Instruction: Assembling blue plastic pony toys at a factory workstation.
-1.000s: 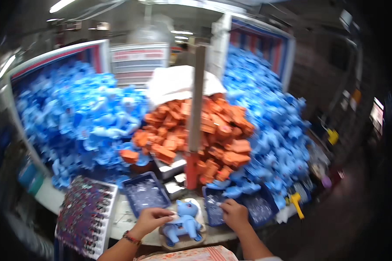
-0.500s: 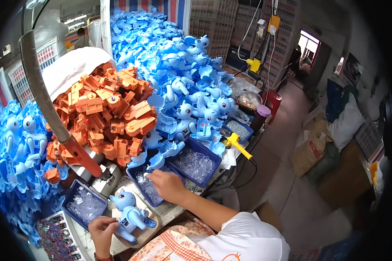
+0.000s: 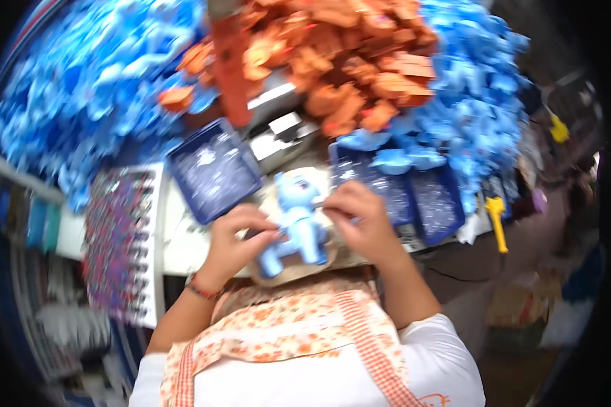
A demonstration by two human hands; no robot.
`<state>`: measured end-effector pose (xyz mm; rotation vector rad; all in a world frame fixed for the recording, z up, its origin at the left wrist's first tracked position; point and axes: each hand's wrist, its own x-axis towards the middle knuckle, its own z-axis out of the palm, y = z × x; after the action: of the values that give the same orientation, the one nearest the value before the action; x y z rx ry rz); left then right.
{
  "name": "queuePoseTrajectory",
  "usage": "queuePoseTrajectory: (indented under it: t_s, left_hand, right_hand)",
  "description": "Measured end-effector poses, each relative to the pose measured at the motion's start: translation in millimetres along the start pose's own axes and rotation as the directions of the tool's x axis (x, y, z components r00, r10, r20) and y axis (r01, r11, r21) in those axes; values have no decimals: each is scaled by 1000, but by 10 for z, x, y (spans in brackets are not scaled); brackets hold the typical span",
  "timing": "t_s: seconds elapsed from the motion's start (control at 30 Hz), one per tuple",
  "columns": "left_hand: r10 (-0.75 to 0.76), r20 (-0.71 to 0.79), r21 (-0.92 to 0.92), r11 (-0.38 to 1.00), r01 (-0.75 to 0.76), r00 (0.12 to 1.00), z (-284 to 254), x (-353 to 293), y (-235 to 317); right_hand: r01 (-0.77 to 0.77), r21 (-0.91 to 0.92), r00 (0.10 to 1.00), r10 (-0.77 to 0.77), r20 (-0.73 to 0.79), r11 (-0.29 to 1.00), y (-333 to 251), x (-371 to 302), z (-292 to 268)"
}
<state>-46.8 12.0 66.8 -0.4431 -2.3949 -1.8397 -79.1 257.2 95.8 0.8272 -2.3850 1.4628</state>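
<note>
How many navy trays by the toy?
3: left tray, left of the toy; inner tray and outer tray, side by side on its right. The blue pile or blur may hide more.

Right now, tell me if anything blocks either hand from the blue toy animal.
Nothing visible does. The left hand is at the body of the blue toy animal, the right hand beside its head; blur hides whether either touches. The dark blue trays lie to either side, not between.
</note>
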Motion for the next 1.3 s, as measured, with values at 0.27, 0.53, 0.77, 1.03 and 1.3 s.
queuePoseTrajectory:
  t_s: [0.27,0.53,0.77,1.03,1.3]
  left_hand:
    - [-56,-21,7,998,56,998,-19,-19,-39]
    - [49,1,148,988,-49,999,-47,-74,-11]
    - [10,-62,181,983,2,998,10,-131,108]
    - [129,58,316,938,-140,990,-28,-59,188]
    - [120,-14,322,940,-109,993,52,-91,268]
  right_hand:
    - [-37,-14,973,40,229,999,-89,93,279]
    - [-36,-153,933,88,349,987,-195,143,317]
    - [-16,-155,902,81,424,988,-173,225,259]
    - [-41,-87,913,73,401,995,-132,157,303]
    - [-59,-75,900,86,427,995,-160,152,318]
